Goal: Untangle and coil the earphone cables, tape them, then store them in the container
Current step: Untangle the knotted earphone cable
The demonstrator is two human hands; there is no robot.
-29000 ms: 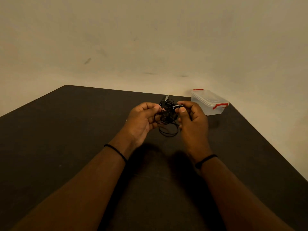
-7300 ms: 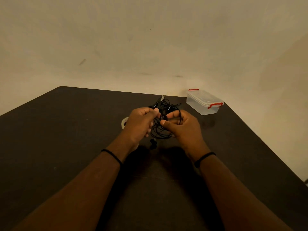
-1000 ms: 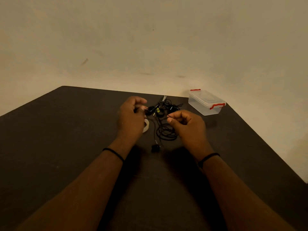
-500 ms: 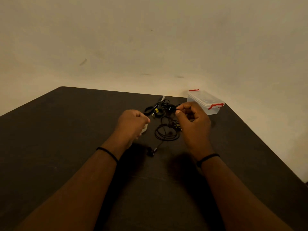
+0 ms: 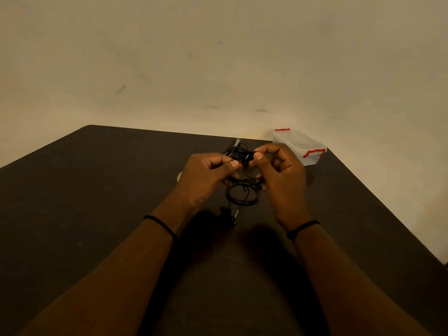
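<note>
Head view: left hand and right hand each pinch cable near the container. Untangling appears in hand; next, separate one strand for coiling.

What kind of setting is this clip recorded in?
Probably a bare indoor room set up for recording, not a furnished home or workshop: a plain dark table stands against an unadorned, scuffed beige wall, and it carries only tangled earphone cables and a small lidded container.

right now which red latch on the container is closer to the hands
The red latch on the container's near right end, just beyond the right hand. The other latch sits on the far end, by the wall.
</note>
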